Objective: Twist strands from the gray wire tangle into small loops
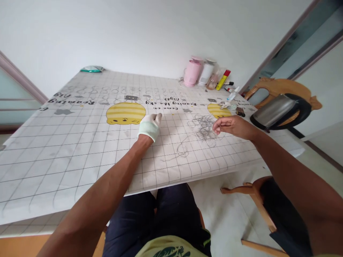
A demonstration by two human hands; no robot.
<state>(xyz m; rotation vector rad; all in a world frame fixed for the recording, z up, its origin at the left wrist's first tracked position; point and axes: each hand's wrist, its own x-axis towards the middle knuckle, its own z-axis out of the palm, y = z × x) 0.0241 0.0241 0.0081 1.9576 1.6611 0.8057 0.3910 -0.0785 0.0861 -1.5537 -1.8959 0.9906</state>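
My left hand (pixel 150 125), in a white glove with a pale green cuff, rests on the checked tablecloth (pixel 93 146) beside a printed yellow bear, its fingers curled in; anything inside them is hidden. A loose tangle of thin grey thread or wire (pixel 204 127) lies to its right. At the right edge of that tangle is my bare right hand (pixel 227 125), thumb and fingers brought together; what they pinch is too small to make out. A smaller loose coil (pixel 182 151) of the same strand lies between the hands, nearer the front edge.
Along the wall stand a pink container (pixel 192 72), a white one (pixel 206 73), a glass bottle (pixel 212 81) and a yellow-red box (pixel 223 80). A metal kettle (pixel 274 111) is at the right end. A green packet (pixel 92 69) lies back left; a wooden chair (pixel 264 210) stands front right.
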